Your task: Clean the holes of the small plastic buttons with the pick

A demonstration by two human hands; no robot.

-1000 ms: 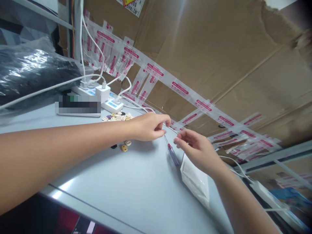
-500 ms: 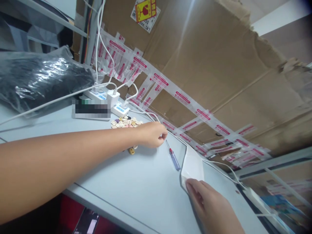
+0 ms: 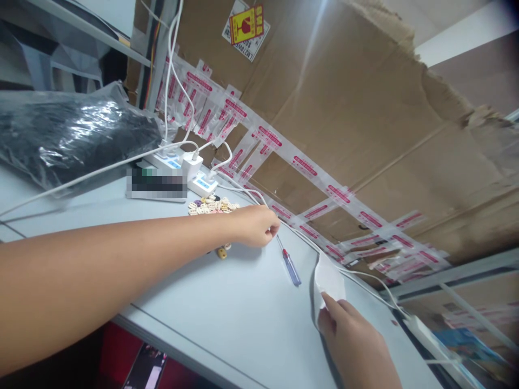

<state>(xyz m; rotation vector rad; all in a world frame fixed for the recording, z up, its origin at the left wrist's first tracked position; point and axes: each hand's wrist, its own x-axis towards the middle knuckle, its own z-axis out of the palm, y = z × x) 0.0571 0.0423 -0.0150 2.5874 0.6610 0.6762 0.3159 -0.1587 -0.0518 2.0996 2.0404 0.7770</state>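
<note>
My left hand rests on the pale table, fingers curled near the metal tip of a small screwdriver with a red and blue handle; whether it pinches something is hidden. Behind my left wrist lies a pile of small pale buttons, and two loose ones sit just under the wrist. My right hand holds the lower edge of a white packet, lifting it off the table to the right of the screwdriver.
A white power strip with plugs and white cables sits at the back. A black bundle in clear plastic lies at the left. A cardboard wall with taped strips stands behind. Another white cable runs off right.
My right hand pulled back from the screwdriver toward me and took hold of the white packet, which now stands up more. My left hand stayed at the screwdriver tip.
</note>
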